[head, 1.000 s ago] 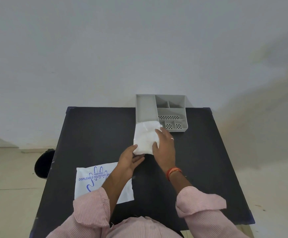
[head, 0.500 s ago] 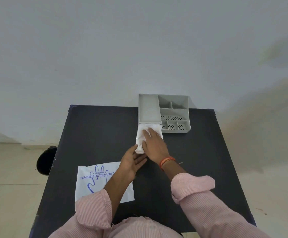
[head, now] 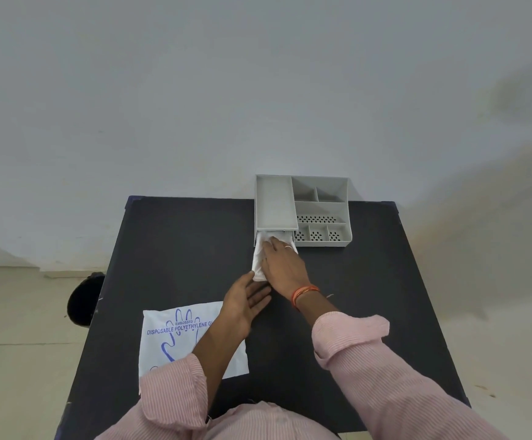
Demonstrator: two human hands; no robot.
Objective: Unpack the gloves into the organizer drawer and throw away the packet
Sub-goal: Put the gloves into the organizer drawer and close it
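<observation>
even soft daylight, faint shadows on right wall (head: 448, 217), wide-angle bending at edges, slightly soft focus

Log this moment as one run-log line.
step: loading gloves into organizer drawer | right hand: flat on stack, pressing | left hand: open at stack's near end | packet: on table, not binned

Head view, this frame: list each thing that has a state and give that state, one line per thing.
Gloves: white stack, far end in the drawer opening, near end out on the table.
Organizer: grey; top compartments look empty.
Packet: flat on the table, not yet thrown away.
Right hand: flat on the gloves, fingers toward the drawer.
Left hand: open, at the stack's near end.
Bin: on the floor.
</observation>
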